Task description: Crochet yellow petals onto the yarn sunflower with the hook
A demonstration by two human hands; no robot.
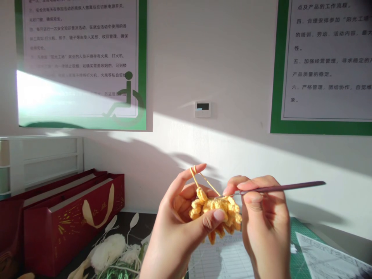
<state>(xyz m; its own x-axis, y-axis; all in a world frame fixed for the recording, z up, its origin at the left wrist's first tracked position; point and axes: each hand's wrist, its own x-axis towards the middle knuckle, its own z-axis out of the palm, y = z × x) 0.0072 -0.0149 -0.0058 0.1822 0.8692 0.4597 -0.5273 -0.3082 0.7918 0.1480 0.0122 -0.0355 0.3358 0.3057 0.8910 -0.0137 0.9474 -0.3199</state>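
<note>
My left hand [183, 217] pinches a yellow crochet piece [232, 217] with petal-like lobes, the thumb pressed across its front. A strand of yellow yarn [209, 183] loops round the raised left index finger and runs down to the piece. In my right hand [266, 217] is a crochet hook [286, 186] with a dark purple handle, gripped between thumb and fingers and pointing left. Its thin metal shaft reaches the top edge of the piece; the hook's tip is hidden among the stitches.
Red gift bags [78, 221] with ribbon handles stand at left, before a white rack [52, 155]. White fluffy and green yarn items [110, 252] lie near them. Under my hands are a printed sheet [221, 257] and a green cutting mat [302, 228]. Posters and a thermostat [202, 109] hang behind.
</note>
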